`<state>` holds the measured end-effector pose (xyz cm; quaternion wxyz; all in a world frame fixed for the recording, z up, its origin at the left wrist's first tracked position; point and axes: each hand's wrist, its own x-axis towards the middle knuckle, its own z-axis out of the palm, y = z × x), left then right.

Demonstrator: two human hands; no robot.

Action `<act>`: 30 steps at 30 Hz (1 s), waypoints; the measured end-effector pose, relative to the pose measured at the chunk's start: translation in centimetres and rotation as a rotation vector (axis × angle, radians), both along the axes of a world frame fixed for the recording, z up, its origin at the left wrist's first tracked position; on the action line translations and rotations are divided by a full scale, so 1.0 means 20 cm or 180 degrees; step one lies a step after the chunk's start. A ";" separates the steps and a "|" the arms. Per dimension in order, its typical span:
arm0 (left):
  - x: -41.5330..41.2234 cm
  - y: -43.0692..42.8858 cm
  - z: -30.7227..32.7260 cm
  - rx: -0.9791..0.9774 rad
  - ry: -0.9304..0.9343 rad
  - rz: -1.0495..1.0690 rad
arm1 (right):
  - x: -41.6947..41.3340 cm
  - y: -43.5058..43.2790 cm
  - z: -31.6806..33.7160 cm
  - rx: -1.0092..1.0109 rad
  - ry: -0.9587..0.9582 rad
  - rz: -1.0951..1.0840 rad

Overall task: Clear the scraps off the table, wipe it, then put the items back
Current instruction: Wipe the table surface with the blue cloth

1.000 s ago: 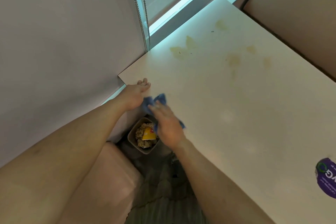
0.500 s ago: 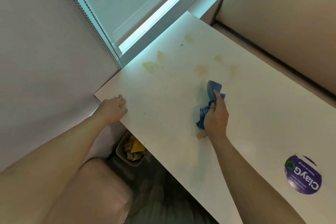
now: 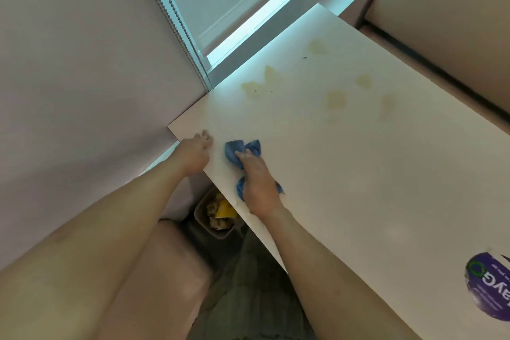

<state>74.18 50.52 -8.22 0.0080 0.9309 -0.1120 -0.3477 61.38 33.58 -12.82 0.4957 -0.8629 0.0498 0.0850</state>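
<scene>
Head view: right hand point(image 3: 258, 188) is pressing the blue cloth point(image 3: 242, 148) at the worktop's point(image 3: 358, 174) near edge, with the left hand point(image 3: 194, 153) resting relaxed alongside. Hasty sweeping could be flinging any crumbs past the waste bin point(image 3: 204, 225).

Both bare forearms are reaching forward, elbows low. Left hand point(image 3: 194, 153) is resting palm-down, fingers loosely extended. Right hand point(image 3: 258, 185) is pressing palm-down on the cloth point(image 3: 234, 148), fingers lying fairly straight.
</scene>
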 end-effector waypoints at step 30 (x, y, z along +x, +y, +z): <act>0.15 0.20 -0.04 -0.0284 0.0240 -0.0475 | -0.10 0.36 0.05 -0.0514 0.0033 -0.0468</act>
